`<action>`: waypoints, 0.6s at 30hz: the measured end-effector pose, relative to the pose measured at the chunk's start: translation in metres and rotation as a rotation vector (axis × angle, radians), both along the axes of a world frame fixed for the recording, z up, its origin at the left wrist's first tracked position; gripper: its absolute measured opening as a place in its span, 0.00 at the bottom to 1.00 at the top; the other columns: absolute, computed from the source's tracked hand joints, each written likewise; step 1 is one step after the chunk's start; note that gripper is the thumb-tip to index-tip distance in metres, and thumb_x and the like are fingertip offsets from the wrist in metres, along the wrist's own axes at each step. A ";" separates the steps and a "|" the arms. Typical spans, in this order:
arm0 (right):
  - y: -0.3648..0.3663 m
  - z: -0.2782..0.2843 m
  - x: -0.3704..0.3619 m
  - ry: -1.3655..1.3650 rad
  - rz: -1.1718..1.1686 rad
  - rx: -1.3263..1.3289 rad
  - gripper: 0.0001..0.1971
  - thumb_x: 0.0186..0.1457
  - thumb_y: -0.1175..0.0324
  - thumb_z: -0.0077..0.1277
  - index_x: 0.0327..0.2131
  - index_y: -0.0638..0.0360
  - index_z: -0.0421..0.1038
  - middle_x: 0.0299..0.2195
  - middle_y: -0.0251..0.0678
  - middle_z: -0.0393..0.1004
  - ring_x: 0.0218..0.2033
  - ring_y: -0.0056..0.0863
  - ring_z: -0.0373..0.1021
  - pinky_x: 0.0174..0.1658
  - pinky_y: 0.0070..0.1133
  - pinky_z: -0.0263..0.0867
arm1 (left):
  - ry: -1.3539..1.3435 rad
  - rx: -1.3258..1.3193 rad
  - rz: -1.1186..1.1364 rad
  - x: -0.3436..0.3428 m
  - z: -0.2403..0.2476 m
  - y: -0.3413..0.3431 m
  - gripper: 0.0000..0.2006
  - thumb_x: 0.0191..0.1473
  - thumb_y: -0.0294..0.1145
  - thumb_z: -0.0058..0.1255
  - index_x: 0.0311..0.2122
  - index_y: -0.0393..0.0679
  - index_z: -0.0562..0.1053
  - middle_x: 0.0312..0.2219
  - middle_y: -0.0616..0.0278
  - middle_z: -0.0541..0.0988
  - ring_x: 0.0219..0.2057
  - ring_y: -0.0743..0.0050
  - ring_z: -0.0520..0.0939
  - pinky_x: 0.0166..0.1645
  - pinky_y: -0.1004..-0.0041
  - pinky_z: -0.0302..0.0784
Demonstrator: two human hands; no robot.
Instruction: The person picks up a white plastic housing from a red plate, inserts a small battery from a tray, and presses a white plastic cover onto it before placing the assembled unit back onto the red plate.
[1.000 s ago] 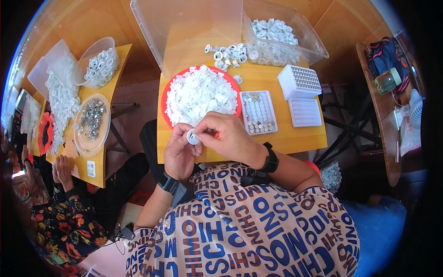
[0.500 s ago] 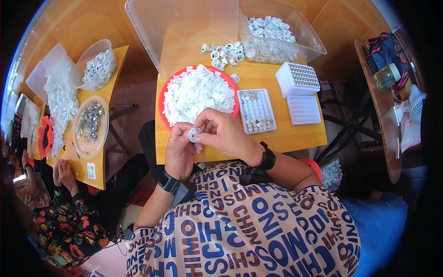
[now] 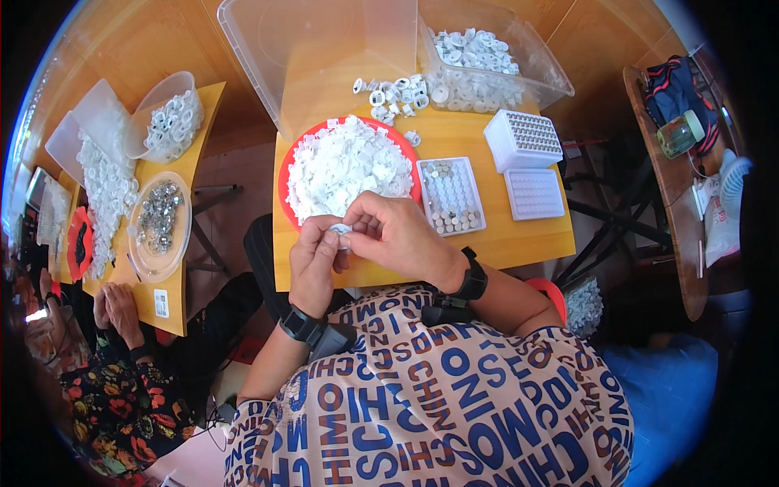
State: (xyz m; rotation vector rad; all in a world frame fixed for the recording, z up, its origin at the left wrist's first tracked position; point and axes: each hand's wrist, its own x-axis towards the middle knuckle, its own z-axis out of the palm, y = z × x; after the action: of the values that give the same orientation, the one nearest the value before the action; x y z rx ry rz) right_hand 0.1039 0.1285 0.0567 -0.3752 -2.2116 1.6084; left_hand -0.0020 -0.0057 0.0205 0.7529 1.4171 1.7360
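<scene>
Between the fingertips of both hands is a small round white plastic part (image 3: pixel 340 230). My left hand (image 3: pixel 314 253) pinches it from the left, thumb on top. From the right, my right hand (image 3: pixel 388 237) grips it with thumb and fingers; its far side is hidden by the fingers. Just beyond the hands stands a red round tray (image 3: pixel 286 191) heaped with small white plastic pieces (image 3: pixel 350 166). To the right of my right hand lies a white tray (image 3: pixel 423 174) holding several small silvery discs (image 3: pixel 457 220).
Loose white round parts (image 3: pixel 399 97) lie before a clear bin (image 3: pixel 552 77) of similar parts. Two white slotted trays (image 3: pixel 523 146) (image 3: pixel 534 195) sit at the right. On the left table (image 3: pixel 174 304), beside another person's hands (image 3: pixel 120 312), are a tub (image 3: pixel 172 114) and a plate (image 3: pixel 188 213) of metal pieces.
The round part has tilted between my fingers, and my left thumb has moved over its top. Both hands stay in nearly the same place.
</scene>
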 end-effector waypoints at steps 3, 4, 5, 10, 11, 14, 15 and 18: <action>-0.002 -0.002 -0.001 0.010 -0.013 0.049 0.07 0.49 0.76 0.55 0.32 0.66 0.67 0.23 0.41 0.76 0.24 0.29 0.75 0.28 0.22 0.69 | 0.029 -0.024 0.023 0.002 0.001 0.001 0.07 0.64 0.30 0.38 0.41 0.41 0.68 0.26 0.70 0.72 0.24 0.88 0.70 0.28 0.84 0.66; -0.003 -0.002 -0.002 0.017 -0.034 0.078 0.07 0.48 0.76 0.56 0.32 0.64 0.68 0.22 0.38 0.75 0.24 0.24 0.74 0.28 0.21 0.68 | 0.065 -0.040 0.033 0.002 0.002 0.001 0.07 0.63 0.29 0.38 0.41 0.41 0.68 0.25 0.69 0.72 0.24 0.87 0.70 0.27 0.84 0.67; -0.003 -0.003 -0.002 0.025 -0.054 0.108 0.07 0.48 0.76 0.56 0.31 0.63 0.69 0.22 0.34 0.74 0.23 0.19 0.72 0.27 0.19 0.68 | 0.101 -0.056 0.044 0.002 0.003 0.002 0.06 0.63 0.29 0.39 0.40 0.41 0.68 0.25 0.69 0.72 0.24 0.87 0.70 0.27 0.84 0.67; -0.005 -0.003 -0.001 0.035 -0.071 0.180 0.07 0.48 0.76 0.56 0.31 0.63 0.70 0.22 0.36 0.75 0.23 0.22 0.73 0.27 0.19 0.68 | 0.241 -0.153 0.027 0.002 0.007 0.001 0.05 0.62 0.27 0.39 0.39 0.40 0.68 0.24 0.67 0.74 0.25 0.85 0.72 0.28 0.82 0.68; -0.005 -0.003 -0.001 0.043 -0.080 0.206 0.07 0.48 0.76 0.56 0.31 0.63 0.70 0.23 0.37 0.75 0.23 0.23 0.74 0.27 0.20 0.68 | 0.301 -0.151 0.044 0.002 0.007 0.000 0.05 0.62 0.26 0.40 0.39 0.39 0.68 0.24 0.67 0.74 0.25 0.84 0.73 0.29 0.81 0.68; -0.008 -0.004 -0.002 0.078 -0.108 0.242 0.06 0.48 0.76 0.57 0.31 0.63 0.70 0.23 0.37 0.75 0.23 0.24 0.74 0.27 0.20 0.68 | 0.370 -0.120 0.086 0.003 0.006 0.001 0.05 0.62 0.25 0.40 0.38 0.38 0.68 0.24 0.65 0.75 0.25 0.81 0.74 0.30 0.79 0.69; -0.009 -0.003 -0.002 0.077 -0.110 0.242 0.06 0.48 0.76 0.57 0.31 0.63 0.70 0.23 0.37 0.75 0.23 0.24 0.74 0.27 0.20 0.68 | 0.370 -0.120 0.084 0.004 0.006 0.001 0.05 0.62 0.25 0.40 0.38 0.38 0.68 0.24 0.65 0.75 0.25 0.81 0.74 0.30 0.79 0.69; -0.010 0.002 -0.003 0.065 -0.094 0.190 0.06 0.48 0.77 0.54 0.29 0.65 0.68 0.24 0.47 0.75 0.24 0.37 0.74 0.27 0.26 0.67 | 0.397 -0.137 0.112 0.005 0.007 0.000 0.05 0.61 0.25 0.40 0.38 0.38 0.69 0.24 0.64 0.76 0.25 0.80 0.74 0.32 0.78 0.70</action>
State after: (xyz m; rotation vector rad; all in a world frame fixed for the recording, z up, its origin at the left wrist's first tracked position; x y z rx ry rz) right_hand 0.1008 0.1182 0.0587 -0.3612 -2.2389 1.3301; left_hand 0.0030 -0.0055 0.0274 0.9972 1.8547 1.6090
